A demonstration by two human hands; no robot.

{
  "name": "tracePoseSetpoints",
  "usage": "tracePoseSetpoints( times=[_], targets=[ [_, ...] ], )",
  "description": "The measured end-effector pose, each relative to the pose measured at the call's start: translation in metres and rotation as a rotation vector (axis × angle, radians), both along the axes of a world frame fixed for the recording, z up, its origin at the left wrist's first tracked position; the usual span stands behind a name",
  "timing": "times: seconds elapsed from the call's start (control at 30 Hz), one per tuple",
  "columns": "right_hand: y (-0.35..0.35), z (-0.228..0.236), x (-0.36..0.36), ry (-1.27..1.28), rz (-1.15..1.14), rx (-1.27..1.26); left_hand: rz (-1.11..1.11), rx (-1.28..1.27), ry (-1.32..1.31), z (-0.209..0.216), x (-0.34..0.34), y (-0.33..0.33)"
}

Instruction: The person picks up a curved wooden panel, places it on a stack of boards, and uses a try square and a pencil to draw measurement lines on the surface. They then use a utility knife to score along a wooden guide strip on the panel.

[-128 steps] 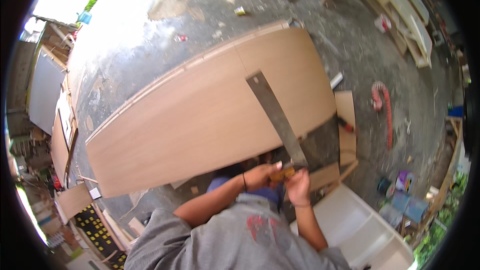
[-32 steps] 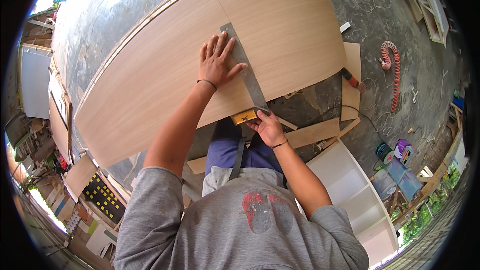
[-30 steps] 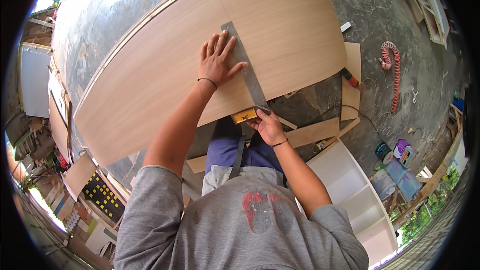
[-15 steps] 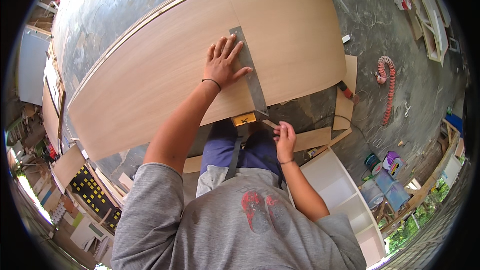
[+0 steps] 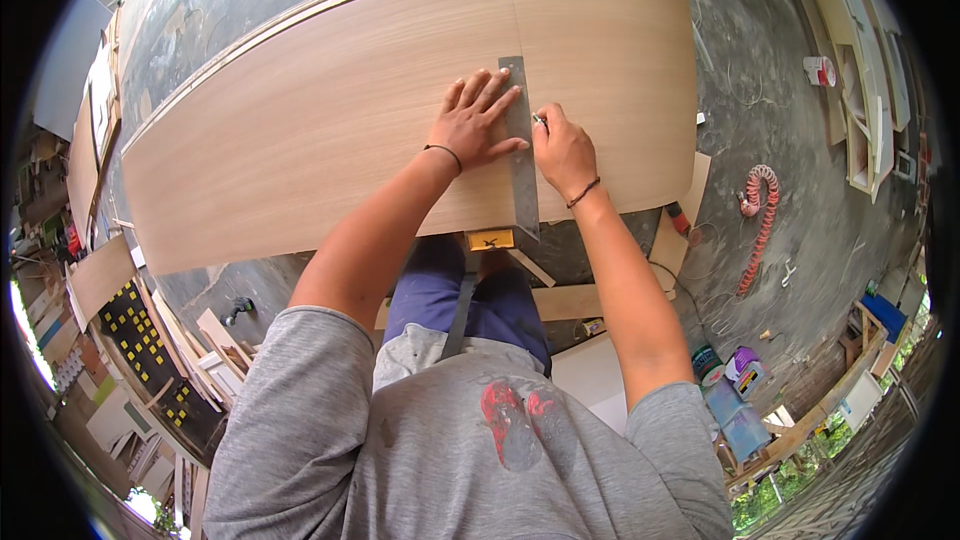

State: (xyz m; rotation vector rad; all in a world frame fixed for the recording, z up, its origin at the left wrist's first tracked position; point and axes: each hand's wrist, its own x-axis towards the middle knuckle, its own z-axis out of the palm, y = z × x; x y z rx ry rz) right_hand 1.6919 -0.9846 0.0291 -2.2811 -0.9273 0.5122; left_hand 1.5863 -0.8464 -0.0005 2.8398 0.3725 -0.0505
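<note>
A large wood panel (image 5: 330, 130) with pale grain lies in front of me. A try square with a grey metal blade (image 5: 521, 155) and a yellow stock (image 5: 490, 240) rests across it, the stock at the panel's near edge. My left hand (image 5: 478, 128) lies flat with fingers spread, its fingertips and thumb pressing on the blade's left side. My right hand (image 5: 566, 152) is closed on a slim pencil-like tool (image 5: 540, 121) just beside the blade's right edge. Most of that tool is hidden in the fingers. A thin line runs across the panel beyond the blade.
On the floor at right are a coiled red air hose (image 5: 765, 230), a white-and-red tub (image 5: 820, 71) and plastic containers (image 5: 735, 415). White cabinet frames (image 5: 865, 120) stand at far right. Wood offcuts (image 5: 565, 302) lie below the panel. A black-and-yellow board (image 5: 150, 350) leans at left.
My right hand has come up from below the panel's near edge to the blade's right side. My left hand stays on the square. The whole view has shifted slightly.
</note>
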Motion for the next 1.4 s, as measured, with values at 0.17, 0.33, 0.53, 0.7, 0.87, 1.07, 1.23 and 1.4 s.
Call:
tracePoseSetpoints(
  times=[0.17,0.33,0.53,0.7,0.87,1.07,1.23,1.4],
  targets=[
    [0.007,-0.002,0.003,-0.041,0.079,-0.096,-0.003,0.034,-0.017,0.0,-0.002,0.002],
    [-0.011,0.003,-0.01,-0.046,0.164,-0.169,0.015,-0.017,-0.031,-0.001,-0.002,0.001],
    [-0.069,0.01,-0.058,-0.017,0.155,-0.166,0.025,-0.002,0.01,0.001,-0.002,-0.001],
    [-0.099,0.007,-0.081,0.034,0.153,-0.146,0.014,0.01,0.026,0.003,-0.001,-0.001],
    [-0.12,0.004,-0.092,0.104,0.155,-0.372,0.012,0.03,0.028,0.004,0.0,0.0],
    [-0.14,-0.018,-0.103,0.449,-0.223,-0.13,0.015,0.009,0.032,0.004,-0.001,-0.001],
    [-0.131,-0.032,-0.127,1.548,-0.718,0.297,0.009,-0.02,0.038,0.008,0.0,-0.001],
    [-0.11,-0.024,-0.142,1.556,-0.83,0.549,-0.021,-0.023,0.119,0.016,0.002,-0.001]
  ],
)
